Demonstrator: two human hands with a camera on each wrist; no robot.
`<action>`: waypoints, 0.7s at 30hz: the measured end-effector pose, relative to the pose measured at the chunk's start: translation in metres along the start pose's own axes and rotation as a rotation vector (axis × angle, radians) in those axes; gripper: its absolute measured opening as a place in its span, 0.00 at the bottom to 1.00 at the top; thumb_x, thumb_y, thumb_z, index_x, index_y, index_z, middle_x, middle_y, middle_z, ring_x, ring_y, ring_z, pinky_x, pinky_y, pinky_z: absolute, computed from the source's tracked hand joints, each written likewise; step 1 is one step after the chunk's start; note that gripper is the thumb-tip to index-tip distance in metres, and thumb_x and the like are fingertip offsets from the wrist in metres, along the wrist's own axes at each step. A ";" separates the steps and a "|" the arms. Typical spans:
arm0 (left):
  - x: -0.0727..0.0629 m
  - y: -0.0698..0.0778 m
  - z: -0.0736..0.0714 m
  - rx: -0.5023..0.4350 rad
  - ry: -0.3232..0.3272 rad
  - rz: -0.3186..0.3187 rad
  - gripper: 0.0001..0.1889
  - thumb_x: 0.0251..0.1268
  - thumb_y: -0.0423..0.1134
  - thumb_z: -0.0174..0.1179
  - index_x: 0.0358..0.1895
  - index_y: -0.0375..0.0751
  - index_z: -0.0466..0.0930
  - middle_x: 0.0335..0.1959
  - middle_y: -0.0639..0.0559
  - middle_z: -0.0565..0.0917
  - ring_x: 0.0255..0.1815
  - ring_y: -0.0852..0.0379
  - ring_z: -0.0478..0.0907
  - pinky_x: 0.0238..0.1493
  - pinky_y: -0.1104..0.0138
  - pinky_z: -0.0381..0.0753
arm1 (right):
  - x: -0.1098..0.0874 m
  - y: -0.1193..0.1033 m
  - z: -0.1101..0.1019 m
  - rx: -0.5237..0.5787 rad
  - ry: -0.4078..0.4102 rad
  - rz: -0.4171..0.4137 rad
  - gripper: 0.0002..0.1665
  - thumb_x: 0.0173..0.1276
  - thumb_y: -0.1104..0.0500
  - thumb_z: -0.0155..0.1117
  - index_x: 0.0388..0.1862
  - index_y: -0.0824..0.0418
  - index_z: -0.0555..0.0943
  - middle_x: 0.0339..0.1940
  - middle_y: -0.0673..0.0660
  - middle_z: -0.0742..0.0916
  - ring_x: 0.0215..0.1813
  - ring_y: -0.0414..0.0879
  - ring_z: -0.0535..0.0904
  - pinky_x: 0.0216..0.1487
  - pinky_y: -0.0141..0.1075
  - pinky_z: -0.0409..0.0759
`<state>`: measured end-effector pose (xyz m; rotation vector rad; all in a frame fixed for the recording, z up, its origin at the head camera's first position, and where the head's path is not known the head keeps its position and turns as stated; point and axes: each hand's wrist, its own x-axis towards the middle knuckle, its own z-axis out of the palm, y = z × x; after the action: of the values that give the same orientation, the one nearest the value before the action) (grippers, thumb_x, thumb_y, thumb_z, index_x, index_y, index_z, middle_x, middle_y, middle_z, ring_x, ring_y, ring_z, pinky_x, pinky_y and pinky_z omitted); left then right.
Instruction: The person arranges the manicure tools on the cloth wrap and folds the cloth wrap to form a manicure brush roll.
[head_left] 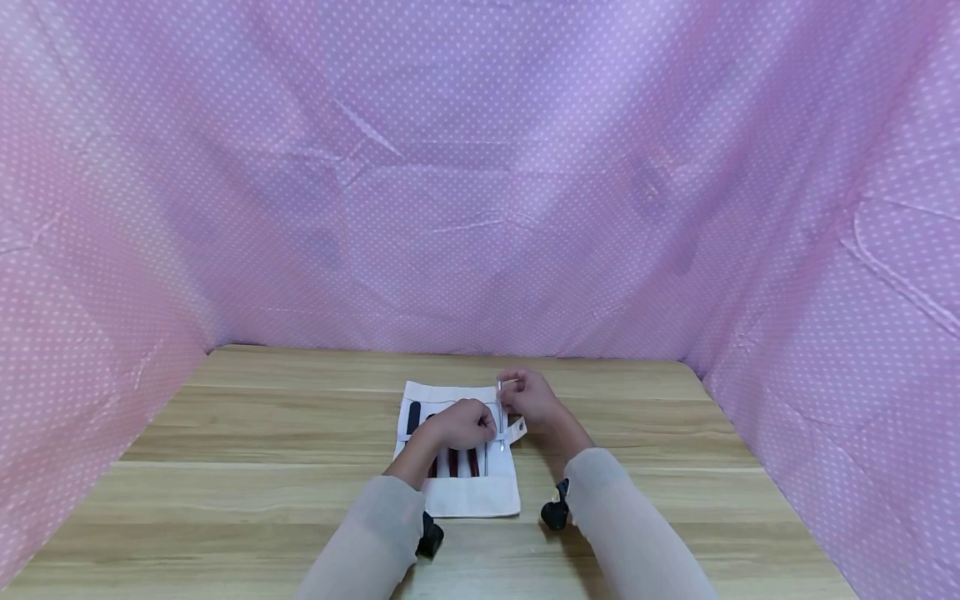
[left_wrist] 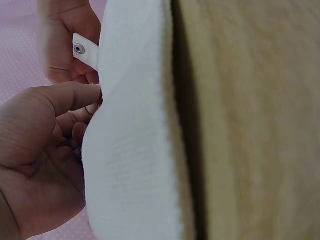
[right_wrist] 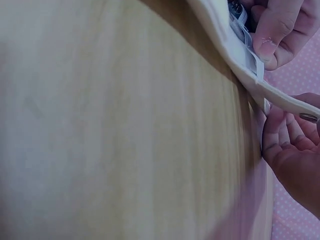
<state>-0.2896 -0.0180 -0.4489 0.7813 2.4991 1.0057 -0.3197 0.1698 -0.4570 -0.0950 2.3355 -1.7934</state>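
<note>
A white fabric tool roll (head_left: 472, 497) lies spread on the table, with a white elastic band (right_wrist: 259, 67) across its middle. Dark red handles (head_left: 453, 463) and a black flat-ended tool (head_left: 414, 417) sit in it. My left hand (head_left: 467, 423) reaches over the roll and pinches the band near its right side. At the upper right corner, my right hand (head_left: 531, 397) holds a thin silvery rod (head_left: 501, 417) by its upper part; the rod's lower part overlaps the band. Beside that hand a short snap tab (left_wrist: 84, 50) sticks out from the roll's right edge.
The wooden table (head_left: 262, 492) extends around the roll on all sides. Pink polka-dot cloth (head_left: 480, 208) hangs behind the table and along both sides. A black wrist device (head_left: 556, 510) is by the right sleeve, and another (head_left: 430, 536) by the left.
</note>
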 end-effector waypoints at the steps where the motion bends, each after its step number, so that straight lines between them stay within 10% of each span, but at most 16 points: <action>1: 0.000 0.000 0.000 -0.003 -0.002 0.000 0.09 0.68 0.31 0.56 0.30 0.40 0.83 0.23 0.57 0.75 0.23 0.60 0.70 0.29 0.67 0.70 | -0.001 0.000 0.000 0.002 -0.005 -0.001 0.18 0.73 0.74 0.54 0.60 0.71 0.75 0.40 0.61 0.85 0.38 0.46 0.81 0.42 0.36 0.83; 21: 0.001 -0.001 0.002 0.003 -0.002 -0.020 0.09 0.69 0.32 0.57 0.29 0.41 0.83 0.23 0.57 0.75 0.24 0.60 0.71 0.31 0.67 0.71 | -0.012 -0.001 -0.009 -0.108 -0.097 -0.030 0.14 0.69 0.75 0.61 0.54 0.72 0.78 0.36 0.59 0.87 0.36 0.44 0.83 0.40 0.35 0.82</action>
<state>-0.2899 -0.0170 -0.4507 0.7559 2.5022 0.9944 -0.3094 0.1797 -0.4525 -0.2288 2.3736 -1.6363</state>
